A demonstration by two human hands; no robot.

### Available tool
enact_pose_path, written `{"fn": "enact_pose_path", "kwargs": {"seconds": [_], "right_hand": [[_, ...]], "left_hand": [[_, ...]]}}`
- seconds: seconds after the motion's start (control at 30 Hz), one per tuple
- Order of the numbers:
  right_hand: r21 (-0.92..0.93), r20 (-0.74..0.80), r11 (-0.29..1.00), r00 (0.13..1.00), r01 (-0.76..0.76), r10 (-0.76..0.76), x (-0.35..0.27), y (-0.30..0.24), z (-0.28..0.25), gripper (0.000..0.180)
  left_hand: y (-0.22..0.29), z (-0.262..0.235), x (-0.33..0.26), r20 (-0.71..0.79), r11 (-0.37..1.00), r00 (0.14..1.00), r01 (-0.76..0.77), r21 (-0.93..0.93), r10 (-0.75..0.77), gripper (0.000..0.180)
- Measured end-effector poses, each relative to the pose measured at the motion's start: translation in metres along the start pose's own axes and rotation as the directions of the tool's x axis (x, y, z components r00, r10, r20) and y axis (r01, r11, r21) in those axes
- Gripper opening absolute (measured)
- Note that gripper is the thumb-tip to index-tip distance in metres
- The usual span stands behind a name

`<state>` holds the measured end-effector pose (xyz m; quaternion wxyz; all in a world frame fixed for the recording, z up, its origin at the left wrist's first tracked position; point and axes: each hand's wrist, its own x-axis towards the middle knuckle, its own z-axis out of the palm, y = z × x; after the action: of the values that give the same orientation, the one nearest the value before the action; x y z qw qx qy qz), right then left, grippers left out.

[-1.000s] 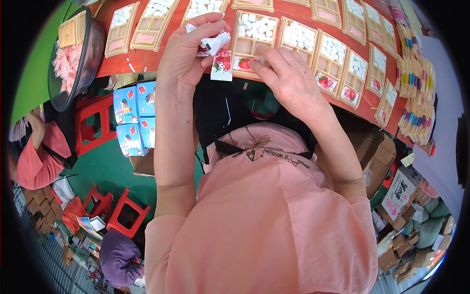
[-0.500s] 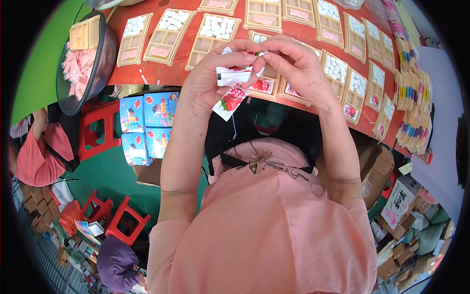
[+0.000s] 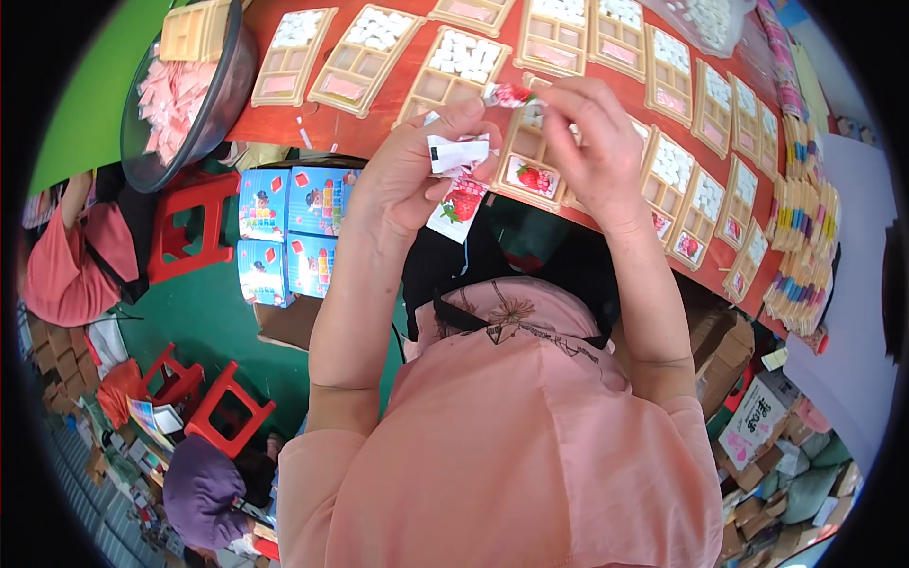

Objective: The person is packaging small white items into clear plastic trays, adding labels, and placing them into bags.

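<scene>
Right hand [image 3: 601, 151]: one sachet [image 3: 512, 96]; left [image 3: 407, 172]: perhaps two.

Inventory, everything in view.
Strawberry packets: several, white-red, hands, trays
Trays: over a dozen, beige, table
White pieces: many, white, trays
Sachets: many, pink, basin, trays
Basin: one, dark, upper left
Table: one, red, top
Boxes: four-plus, blue, left
Stools: three-plus, red, left
Banded stacks: several, beige, right
Bag: one, clear, top right
Cartons: many, brown, lower right
Co-workers: two-plus, pink- and purple-clad, left
Left fingers: centre, holding packets
Right fingers: centre, holding one packet
</scene>
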<state>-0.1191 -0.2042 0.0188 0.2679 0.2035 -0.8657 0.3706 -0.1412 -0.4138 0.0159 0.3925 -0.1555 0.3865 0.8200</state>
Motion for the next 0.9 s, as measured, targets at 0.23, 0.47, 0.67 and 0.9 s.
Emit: {"fn": "enact_pose_path", "kwargs": {"seconds": [0.23, 0.47, 0.67, 0.9], "right_hand": [[-0.135, 0.156, 0.946, 0.949, 0.295, -0.274, 0.001, -0.010, 0.021, 0.032], [-0.159, 0.228, 0.950, 0.946, 0.270, -0.231, 0.006, -0.015, 0.044, 0.032], [-0.375, 0.438, 0.879, 0.892, 0.295, -0.113, 0.008, -0.030, 0.047, 0.032], [0.207, 0.390, 0.976, 0.920, -0.066, -0.020, 0.031, -0.061, 0.023, 0.037]], "left_hand": [[0.004, -0.014, -0.015, -0.133, 0.976, 0.968, -0.206, 0.067, 0.214, 0.019], [0.033, -0.046, -0.029, -0.308, 0.929, 0.898, -0.358, -0.093, 0.315, 0.023], [0.025, -0.057, -0.025, -0.272, 0.911, 0.908, -0.374, -0.177, 0.320, 0.023], [0.020, -0.040, -0.004, -0.305, 0.874, 0.871, -0.450, -0.183, 0.385, 0.026]]}}
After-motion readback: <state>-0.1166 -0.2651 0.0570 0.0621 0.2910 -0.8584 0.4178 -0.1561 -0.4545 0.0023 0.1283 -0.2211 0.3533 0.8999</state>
